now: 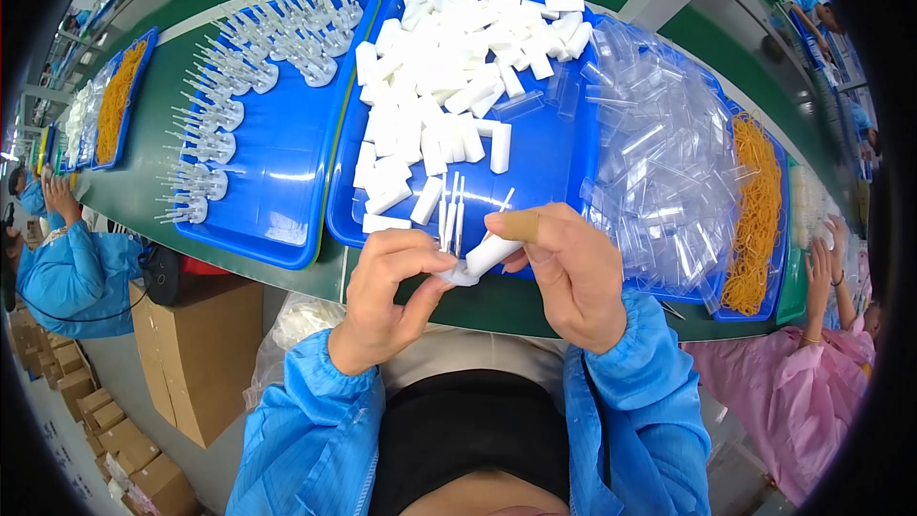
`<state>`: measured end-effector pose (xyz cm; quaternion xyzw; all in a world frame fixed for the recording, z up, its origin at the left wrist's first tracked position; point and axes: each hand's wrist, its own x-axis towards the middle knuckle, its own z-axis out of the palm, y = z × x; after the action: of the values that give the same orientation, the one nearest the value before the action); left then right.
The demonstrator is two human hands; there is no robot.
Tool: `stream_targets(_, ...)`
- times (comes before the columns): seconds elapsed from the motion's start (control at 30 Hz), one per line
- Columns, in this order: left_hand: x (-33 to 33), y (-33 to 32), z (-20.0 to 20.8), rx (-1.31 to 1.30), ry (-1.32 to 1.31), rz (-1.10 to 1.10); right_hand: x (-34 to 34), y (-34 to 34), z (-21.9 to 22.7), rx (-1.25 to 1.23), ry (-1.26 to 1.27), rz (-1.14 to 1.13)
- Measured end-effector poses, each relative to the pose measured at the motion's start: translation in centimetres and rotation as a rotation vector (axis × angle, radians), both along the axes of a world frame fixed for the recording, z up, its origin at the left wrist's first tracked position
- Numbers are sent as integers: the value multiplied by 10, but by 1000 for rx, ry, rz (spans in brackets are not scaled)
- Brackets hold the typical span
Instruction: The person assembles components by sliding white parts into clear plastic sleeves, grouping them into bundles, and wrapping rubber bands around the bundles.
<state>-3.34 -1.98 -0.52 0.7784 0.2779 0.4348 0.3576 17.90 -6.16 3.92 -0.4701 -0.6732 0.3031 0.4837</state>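
Note:
My left hand (380,301) pinches the edge of a white pronged piece (461,276), a rounded base with several thin rods standing up from it. My right hand (578,277), with a tan wrap on one finger, is closed on a white foam block (490,254). The block touches or nearly touches the base, beside the rods; the exact contact is hidden by my fingers. Just beyond both hands, a blue tray (552,158) bears a heap of similar white blocks (439,72).
Another blue tray (287,172) on the left holds rows of pronged pieces (215,145). Clear plastic sleeves (659,162) and orange rubber bands (752,210) lie to the right. A cardboard box (196,354) stands below the bench's left side. Co-workers sit on both sides, one in pink (778,392).

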Motion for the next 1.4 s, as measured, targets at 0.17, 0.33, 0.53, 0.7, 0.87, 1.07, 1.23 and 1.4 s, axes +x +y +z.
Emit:
stream_targets(0.17, 2, 3, 7, 103, 58, 25, -12, -7, -2, -73, -65, -89)
stream_targets(0.33, 0, 2, 1, 153, 91, 10, -7, 4, 4, -86, -57, -124)
stream_targets(0.53, -2, 3, 1, 167, 68, 174, 16, 56, 15, -15, -720, -329)
stream_targets(0.7, -1, 5, -2, 181, 55, 176, 14, 73, -10, -160, -956, -260)
stream_targets(0.87, 0, 6, -1, 166, 40, 175, 23, 68, -2, -130, -685, -185)
stream_targets(1.07, 4, 8, 0, 204, 53, 135, 15, 59, 49, -533, 51, -90)
stream_targets(1.23, 7, 10, 3, 268, 73, 155, 15, 44, 47, -640, 391, -82)
stream_targets(1.4, 10, 12, 3, 254, 91, 160, 14, 26, 31, -550, 593, -127)
